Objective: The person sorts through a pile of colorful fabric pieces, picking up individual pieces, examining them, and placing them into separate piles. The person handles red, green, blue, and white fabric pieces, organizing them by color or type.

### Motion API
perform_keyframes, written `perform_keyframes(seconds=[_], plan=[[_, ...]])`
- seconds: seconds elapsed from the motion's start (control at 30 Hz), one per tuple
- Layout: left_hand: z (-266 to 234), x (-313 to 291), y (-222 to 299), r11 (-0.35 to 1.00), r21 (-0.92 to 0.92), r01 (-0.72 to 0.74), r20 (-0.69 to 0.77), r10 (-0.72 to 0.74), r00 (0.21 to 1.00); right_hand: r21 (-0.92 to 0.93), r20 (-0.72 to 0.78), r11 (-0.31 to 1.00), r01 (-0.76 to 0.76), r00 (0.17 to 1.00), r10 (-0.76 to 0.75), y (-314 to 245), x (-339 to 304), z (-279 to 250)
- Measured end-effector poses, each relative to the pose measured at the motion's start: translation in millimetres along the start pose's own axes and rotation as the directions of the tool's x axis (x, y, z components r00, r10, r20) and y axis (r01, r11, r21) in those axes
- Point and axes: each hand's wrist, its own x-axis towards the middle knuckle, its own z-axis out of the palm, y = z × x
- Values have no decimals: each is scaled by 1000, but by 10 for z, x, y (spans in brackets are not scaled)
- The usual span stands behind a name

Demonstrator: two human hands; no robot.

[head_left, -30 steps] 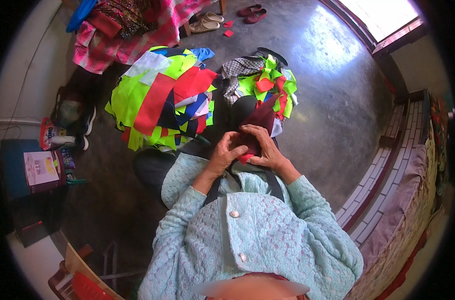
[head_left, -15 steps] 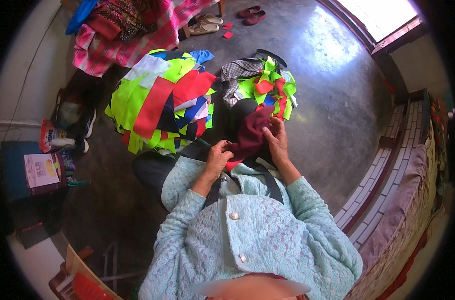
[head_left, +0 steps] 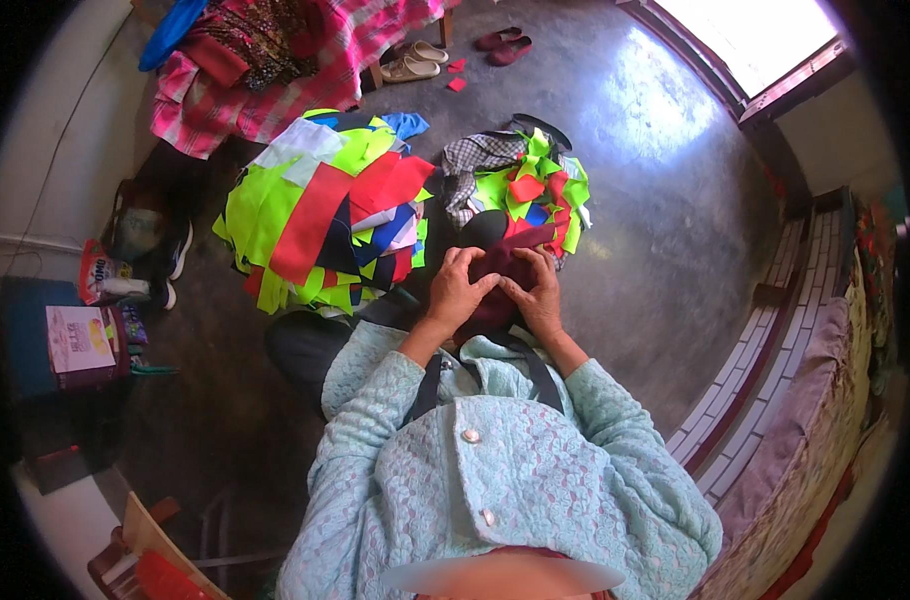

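Note:
A dark maroon cloth (head_left: 503, 266) lies over my lap, and both hands are closed on it. My left hand (head_left: 459, 288) pinches its left side. My right hand (head_left: 537, 296) grips the right side, the two thumbs nearly meeting in the middle. Beyond my left knee rises a large heap of fabric scraps (head_left: 315, 225) in neon yellow, red, navy and white. Just past my hands sits a smaller pile of scraps (head_left: 545, 195), mostly neon yellow and red, with a checked cloth (head_left: 468, 158) at its left.
Shoes (head_left: 507, 48) and small red scraps (head_left: 456, 84) lie on the dark floor at the back. A pink plaid cloth (head_left: 190, 110) drapes down at the far left. To the left stand a dark box (head_left: 25, 335) and a packet (head_left: 100, 270). A cloth-covered edge (head_left: 795, 430) runs along the right.
My left hand has moved up and right along the maroon cloth, closer to my right hand. The cloth's near part is gathered between them, and the red patch near my lap no longer shows.

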Motion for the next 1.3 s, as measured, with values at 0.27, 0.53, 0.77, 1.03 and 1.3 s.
perform_keyframes(seconds=[0.27, 0.53, 0.77, 1.03, 1.3], plan=[[-75, -98, -179, 854, -468, 225, 44, -232, 972, 449, 25, 869, -210, 974, 223, 152, -11, 2], [-330, -218, -144, 521, -845, 121, -78, -344, 936, 183, 9, 973, -139, 990, 140, 209, 14, 50], [-613, -195, 135, 522, -853, 4, -158, -264, 951, -128, 54, 992, -25, 998, 32, 74, 49, 62], [-1011, -62, 346, 715, -695, -75, -229, -122, 966, -273, 135, 961, -30, 988, 69, 13, 31, 49], [-1491, 574, 687, 871, -463, -164, -113, 125, 986, -283, 141, 959, 14, 990, 27, -13, 34, 65]])
